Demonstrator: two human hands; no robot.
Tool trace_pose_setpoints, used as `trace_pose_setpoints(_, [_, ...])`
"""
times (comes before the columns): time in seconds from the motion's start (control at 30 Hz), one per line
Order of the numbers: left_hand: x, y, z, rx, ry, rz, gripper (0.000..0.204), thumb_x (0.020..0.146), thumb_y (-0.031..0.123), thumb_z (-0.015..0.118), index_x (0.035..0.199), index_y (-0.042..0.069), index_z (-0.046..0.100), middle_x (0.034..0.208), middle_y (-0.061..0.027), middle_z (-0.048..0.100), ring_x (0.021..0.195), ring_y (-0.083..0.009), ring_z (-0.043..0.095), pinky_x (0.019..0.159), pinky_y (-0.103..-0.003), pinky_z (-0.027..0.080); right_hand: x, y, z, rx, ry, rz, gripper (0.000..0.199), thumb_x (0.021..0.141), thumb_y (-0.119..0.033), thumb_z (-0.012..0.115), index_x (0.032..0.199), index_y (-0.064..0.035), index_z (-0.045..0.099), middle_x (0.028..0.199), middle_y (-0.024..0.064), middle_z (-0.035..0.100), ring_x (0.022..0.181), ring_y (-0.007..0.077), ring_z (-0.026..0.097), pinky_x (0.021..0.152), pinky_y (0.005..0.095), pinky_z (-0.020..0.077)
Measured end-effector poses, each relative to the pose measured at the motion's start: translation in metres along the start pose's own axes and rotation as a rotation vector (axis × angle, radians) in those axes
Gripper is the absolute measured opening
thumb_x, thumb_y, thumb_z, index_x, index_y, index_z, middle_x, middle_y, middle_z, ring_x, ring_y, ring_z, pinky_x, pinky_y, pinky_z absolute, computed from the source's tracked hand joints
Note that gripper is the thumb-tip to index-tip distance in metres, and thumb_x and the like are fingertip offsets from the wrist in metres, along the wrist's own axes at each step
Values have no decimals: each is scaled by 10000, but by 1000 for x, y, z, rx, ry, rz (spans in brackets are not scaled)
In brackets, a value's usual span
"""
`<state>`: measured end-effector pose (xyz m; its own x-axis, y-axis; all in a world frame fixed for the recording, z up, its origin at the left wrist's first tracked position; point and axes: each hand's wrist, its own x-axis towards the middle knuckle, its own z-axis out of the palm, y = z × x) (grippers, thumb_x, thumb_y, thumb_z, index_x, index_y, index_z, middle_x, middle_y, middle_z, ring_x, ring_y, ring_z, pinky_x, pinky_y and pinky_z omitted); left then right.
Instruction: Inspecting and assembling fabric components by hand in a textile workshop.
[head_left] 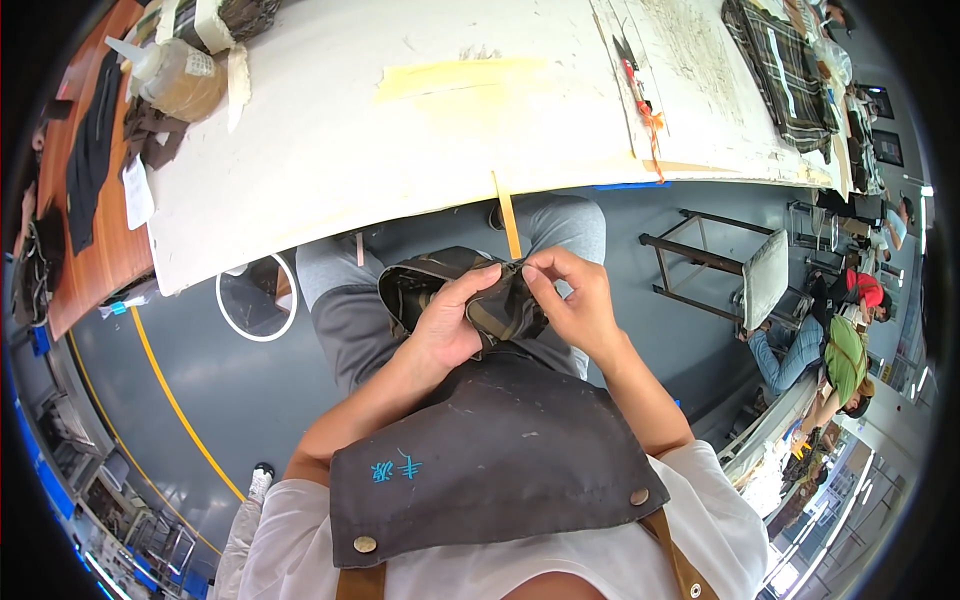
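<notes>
A dark plaid fabric piece [505,312], folded with a curved open edge on its left, is held above my lap. My left hand [450,322] is closed on it, with the thumb lying along the top. At its upper right edge, my right hand [580,305] pinches the cloth between thumb and forefinger. A narrow yellow strip [507,215] runs from the table edge down to the cloth near my right fingertips. Whether the strip is attached to the cloth is hidden. A dark apron [490,450] covers my chest.
Before me stands a white worktable [330,130]. Red-handled scissors [634,80] lie on it, with folded plaid cloth [780,75] at right and a glue bottle [175,80] at left. A white-rimmed bin [257,300] and a stool [765,280] flank me. Other people sit at right.
</notes>
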<state>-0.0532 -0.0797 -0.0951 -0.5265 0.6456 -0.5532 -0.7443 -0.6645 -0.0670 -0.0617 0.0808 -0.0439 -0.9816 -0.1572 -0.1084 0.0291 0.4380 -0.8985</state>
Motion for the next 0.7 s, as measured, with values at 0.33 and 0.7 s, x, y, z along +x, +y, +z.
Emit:
trace_pose_setpoints(0.33, [-6, 0, 19, -60, 65, -13, 253, 859, 218, 561, 1025, 27, 562, 1009, -78, 611, 936, -190, 595, 828, -362, 489, 5, -6, 5, 32, 94, 122, 75, 826, -25, 566, 772, 27, 567, 624, 14, 556, 594, 42, 515, 551, 204, 427])
trace_pose_setpoints(0.7, [-9, 0, 32, -82, 124, 41, 209, 855, 228, 566, 972, 54, 569, 971, -63, 611, 901, -184, 593, 800, -351, 489, 7, -12, 10, 14, 163, 140, 96, 801, -67, 608, 757, 15, 585, 591, 55, 598, 489, 66, 526, 463, 223, 423])
